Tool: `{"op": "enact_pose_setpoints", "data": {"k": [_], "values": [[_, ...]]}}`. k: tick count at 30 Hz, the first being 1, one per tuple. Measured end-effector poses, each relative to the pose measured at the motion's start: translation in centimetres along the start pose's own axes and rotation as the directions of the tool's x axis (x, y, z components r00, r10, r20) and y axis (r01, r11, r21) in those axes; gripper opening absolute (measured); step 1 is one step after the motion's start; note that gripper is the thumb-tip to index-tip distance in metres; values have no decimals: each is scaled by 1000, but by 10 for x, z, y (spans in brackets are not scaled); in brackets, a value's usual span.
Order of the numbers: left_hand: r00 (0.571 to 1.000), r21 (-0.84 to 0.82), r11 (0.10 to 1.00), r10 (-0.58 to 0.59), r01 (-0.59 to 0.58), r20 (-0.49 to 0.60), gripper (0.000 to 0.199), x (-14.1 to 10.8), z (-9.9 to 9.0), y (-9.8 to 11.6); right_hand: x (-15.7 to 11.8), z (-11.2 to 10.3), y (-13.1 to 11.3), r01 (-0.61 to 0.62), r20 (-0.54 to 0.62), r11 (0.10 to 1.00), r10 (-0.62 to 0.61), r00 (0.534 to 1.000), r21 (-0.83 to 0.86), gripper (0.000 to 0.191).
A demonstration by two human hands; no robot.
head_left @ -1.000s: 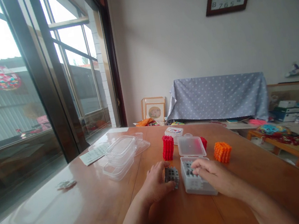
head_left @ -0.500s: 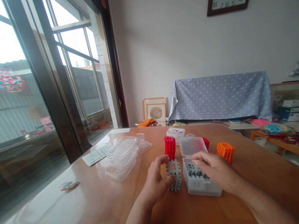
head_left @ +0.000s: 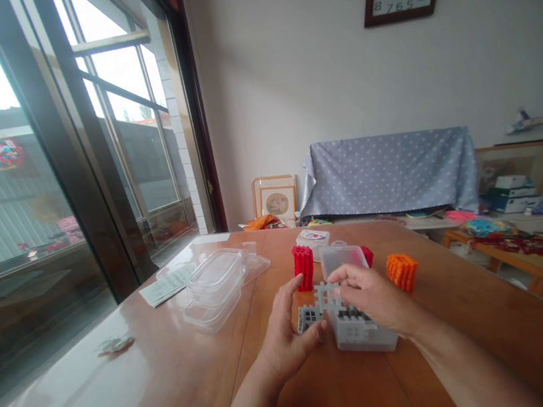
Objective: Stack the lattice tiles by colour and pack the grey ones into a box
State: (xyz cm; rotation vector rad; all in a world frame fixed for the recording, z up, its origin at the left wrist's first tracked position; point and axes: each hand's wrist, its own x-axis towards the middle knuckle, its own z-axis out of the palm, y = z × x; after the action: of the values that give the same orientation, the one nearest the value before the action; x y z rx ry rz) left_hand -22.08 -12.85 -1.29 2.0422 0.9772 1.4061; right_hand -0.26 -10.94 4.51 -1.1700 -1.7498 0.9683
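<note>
My right hand pinches a flat grey interlocking block piece with notched edges, over the left side of a small clear plastic box. That box stands with its lid tipped back and holds more grey pieces. My left hand has thumb and fingers apart beside another grey piece with a window-like grid. Whether the left thumb touches this piece I cannot tell. Just behind stands an upright red bundle of notched pieces.
An orange bundle stands right of the box, and a second red one shows partly behind the lid. Clear empty containers and printed paper lie left. A small lidded box sits farther back; a crumpled item lies far left.
My right hand has lifted a grey piece from the box and moved left with it. My left thumb has spread from the fingers. The view has shifted slightly right.
</note>
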Motion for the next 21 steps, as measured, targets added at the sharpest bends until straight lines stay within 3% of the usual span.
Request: {"op": "enact_pose_setpoints", "data": {"k": [8,14,21], "values": [[989,121,990,-56,72,-136,50,5,1,-14,-7,-31,42,19,-178,989,-45,983,-149,15],[977,142,977,-133,158,-168,41,6,3,-27,-17,-20,51,46,-128,955,-87,988,-293,9],[980,203,960,-176,193,-97,27,6,5,-31,-22,-16,43,80,-55,935,-105,993,-345,8]]}}
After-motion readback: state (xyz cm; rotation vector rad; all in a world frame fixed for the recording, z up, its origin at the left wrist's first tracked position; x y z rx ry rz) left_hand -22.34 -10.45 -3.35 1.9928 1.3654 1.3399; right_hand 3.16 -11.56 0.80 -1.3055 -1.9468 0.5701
